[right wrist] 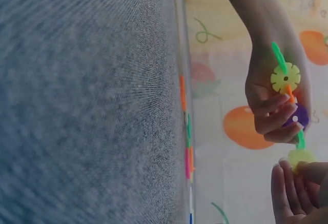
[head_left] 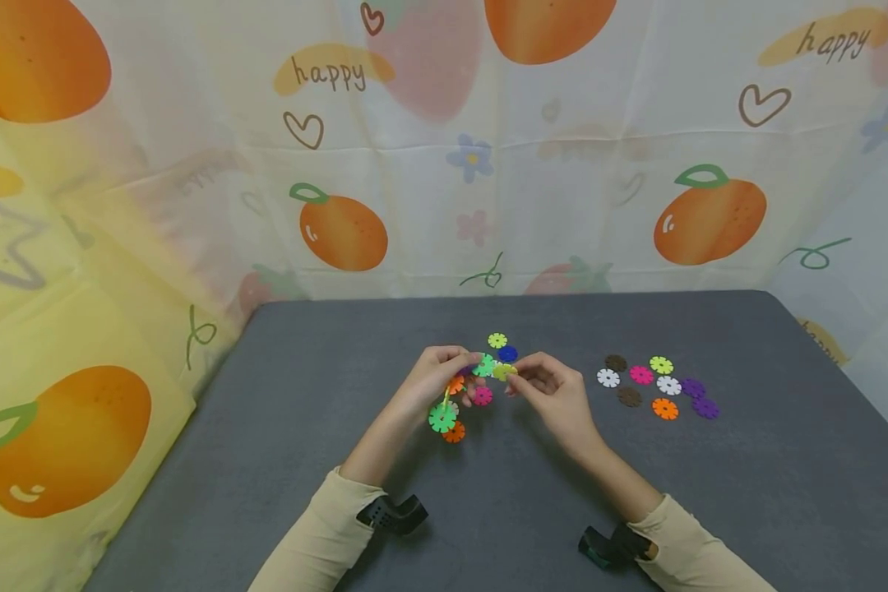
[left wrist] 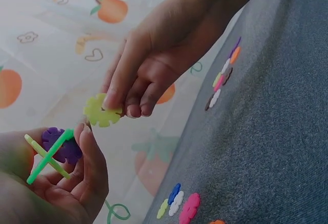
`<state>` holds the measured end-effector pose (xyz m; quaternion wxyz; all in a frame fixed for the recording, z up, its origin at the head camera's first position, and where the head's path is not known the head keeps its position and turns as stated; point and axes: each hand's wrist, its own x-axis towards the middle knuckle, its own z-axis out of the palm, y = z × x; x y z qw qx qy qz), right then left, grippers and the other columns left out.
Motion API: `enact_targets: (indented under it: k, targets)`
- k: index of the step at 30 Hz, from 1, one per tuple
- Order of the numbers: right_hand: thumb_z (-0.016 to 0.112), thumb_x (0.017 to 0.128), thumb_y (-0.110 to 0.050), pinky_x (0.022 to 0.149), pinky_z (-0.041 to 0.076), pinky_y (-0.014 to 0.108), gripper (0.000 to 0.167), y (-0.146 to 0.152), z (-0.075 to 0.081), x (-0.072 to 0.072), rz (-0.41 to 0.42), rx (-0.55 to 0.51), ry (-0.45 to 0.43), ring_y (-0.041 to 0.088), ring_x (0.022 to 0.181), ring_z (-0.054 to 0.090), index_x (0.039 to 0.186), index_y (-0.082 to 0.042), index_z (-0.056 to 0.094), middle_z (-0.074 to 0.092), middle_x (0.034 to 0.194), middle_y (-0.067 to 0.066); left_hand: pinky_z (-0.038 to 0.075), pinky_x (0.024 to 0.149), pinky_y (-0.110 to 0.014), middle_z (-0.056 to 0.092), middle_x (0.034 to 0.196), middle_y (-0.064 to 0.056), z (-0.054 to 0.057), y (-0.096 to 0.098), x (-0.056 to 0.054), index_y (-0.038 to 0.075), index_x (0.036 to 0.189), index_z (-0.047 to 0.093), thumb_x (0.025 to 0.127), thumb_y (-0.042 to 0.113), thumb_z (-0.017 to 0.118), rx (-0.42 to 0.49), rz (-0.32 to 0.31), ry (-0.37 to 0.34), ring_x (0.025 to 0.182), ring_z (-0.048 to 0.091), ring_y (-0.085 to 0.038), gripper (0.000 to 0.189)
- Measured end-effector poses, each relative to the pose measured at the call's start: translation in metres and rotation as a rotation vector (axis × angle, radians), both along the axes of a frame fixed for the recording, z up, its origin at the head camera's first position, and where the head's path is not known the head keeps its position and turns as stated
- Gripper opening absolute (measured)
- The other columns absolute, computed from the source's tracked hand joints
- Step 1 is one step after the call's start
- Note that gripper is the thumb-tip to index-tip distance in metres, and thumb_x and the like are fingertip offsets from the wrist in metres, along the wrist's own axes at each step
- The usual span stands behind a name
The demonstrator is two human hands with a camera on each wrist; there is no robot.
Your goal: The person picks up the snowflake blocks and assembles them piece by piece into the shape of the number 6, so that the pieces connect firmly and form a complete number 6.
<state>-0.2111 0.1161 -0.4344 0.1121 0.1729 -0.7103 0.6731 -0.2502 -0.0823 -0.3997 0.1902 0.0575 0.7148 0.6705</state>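
Nearest on my feed, beige sleeves (head_left: pixel 318 526) enter at seven and five o'clock, a black band (head_left: pixel 394 515) at each wrist. Further on, I have the left hand (head_left: pixel 429 382) curled round a chain of toothed discs (head_left: pixel 443 418) above the table (head_left: pixel 326 460), a purple disc (left wrist: pixel 62 144) in its grip. At its three o'clock, the right hand (head_left: pixel 558 395) pinches a yellow disc (head_left: pixel 505 373) close by the chain's green disc (head_left: pixel 483 365); I can't tell whether the two are joined. Out at the right hand's three o'clock, nine loose discs (head_left: pixel 641 375) lie clustered. Just past the hands, toward twelve, I see a blue disc (head_left: pixel 508 353) and a lime disc (head_left: pixel 497 339). Farthest off hangs a cloth (head_left: pixel 518 164) printed with oranges.
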Motion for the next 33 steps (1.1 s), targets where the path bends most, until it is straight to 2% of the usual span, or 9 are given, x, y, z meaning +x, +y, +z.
enact_targets:
  k: [4, 7, 12, 17, 23, 26, 29, 33]
  targets:
    - [0.067, 0.089, -0.002, 0.072, 0.06, 0.029, 0.009, -0.001, 0.001, 0.0, -0.008, 0.029, 0.063, 0.017, 0.074, 0.068, 0.098, 0.0, 0.066, 0.064, 0.091, 0.025, 0.056, 0.052, -0.027, 0.068, 0.071, -0.007, 0.0, 0.001, 0.001, -0.001, 0.093, 0.067, 0.097, 0.025, 0.06, -0.023, -0.001, 0.006, 0.051, 0.058, -0.012, 0.027]
    - [0.068, 0.088, 0.002, 0.072, 0.06, 0.026, 0.009, -0.002, 0.001, 0.0, -0.026, 0.06, 0.126, 0.02, 0.075, 0.069, 0.096, -0.001, 0.066, 0.066, 0.09, 0.019, 0.057, 0.055, -0.03, 0.068, 0.071, -0.007, 0.001, 0.002, 0.002, -0.002, 0.094, 0.067, 0.097, 0.023, 0.059, -0.037, -0.006, 0.027, 0.05, 0.058, -0.012, 0.027]
    - [0.068, 0.082, 0.013, 0.071, 0.06, 0.026, 0.012, -0.003, 0.002, 0.001, -0.068, 0.084, 0.198, 0.025, 0.073, 0.07, 0.089, 0.003, 0.066, 0.066, 0.085, 0.017, 0.057, 0.056, -0.028, 0.067, 0.07, -0.006, 0.0, 0.004, 0.005, -0.003, 0.092, 0.067, 0.098, 0.021, 0.058, -0.011, -0.012, 0.051, 0.05, 0.058, -0.011, 0.027]
    - [0.068, 0.079, 0.019, 0.069, 0.061, 0.029, 0.011, -0.006, 0.019, 0.011, -0.097, 0.106, 0.273, 0.032, 0.07, 0.069, 0.084, 0.01, 0.065, 0.065, 0.081, 0.021, 0.058, 0.057, -0.028, 0.067, 0.068, -0.001, 0.001, 0.007, 0.007, -0.003, 0.09, 0.067, 0.098, 0.022, 0.06, -0.005, -0.007, 0.065, 0.053, 0.06, -0.01, 0.027]
    - [0.068, 0.077, 0.02, 0.068, 0.058, 0.021, 0.015, -0.01, 0.028, 0.017, -0.135, 0.153, 0.361, 0.026, 0.07, 0.068, 0.085, 0.007, 0.067, 0.064, 0.08, 0.02, 0.062, 0.065, -0.036, 0.07, 0.07, -0.003, -0.001, 0.006, 0.005, -0.007, 0.097, 0.066, 0.098, 0.02, 0.06, 0.026, -0.032, 0.053, 0.057, 0.067, -0.012, 0.028]
    - [0.068, 0.08, 0.016, 0.068, 0.058, 0.022, 0.013, -0.011, 0.028, 0.016, -0.135, 0.164, 0.323, 0.028, 0.071, 0.067, 0.088, 0.007, 0.066, 0.064, 0.084, 0.019, 0.062, 0.073, -0.04, 0.071, 0.073, -0.006, -0.001, 0.004, 0.004, -0.006, 0.099, 0.066, 0.098, 0.021, 0.059, 0.037, -0.054, 0.035, 0.061, 0.07, -0.014, 0.027]
    - [0.067, 0.085, 0.01, 0.069, 0.059, 0.024, 0.011, -0.007, 0.022, 0.012, -0.103, 0.135, 0.218, 0.029, 0.073, 0.067, 0.094, 0.006, 0.066, 0.065, 0.09, 0.02, 0.06, 0.08, -0.034, 0.07, 0.085, -0.002, -0.001, 0.001, 0.003, -0.003, 0.099, 0.066, 0.098, 0.023, 0.06, 0.01, -0.051, 0.044, 0.073, 0.069, -0.012, 0.027]
    - [0.066, 0.088, 0.004, 0.071, 0.06, 0.027, 0.008, -0.002, 0.008, 0.003, -0.035, 0.061, 0.092, 0.021, 0.074, 0.07, 0.096, 0.003, 0.066, 0.066, 0.093, 0.025, 0.06, 0.079, -0.033, 0.069, 0.094, -0.014, -0.002, 0.001, 0.002, -0.004, 0.1, 0.067, 0.097, 0.022, 0.062, 0.004, -0.041, 0.058, 0.073, 0.069, -0.011, 0.026]
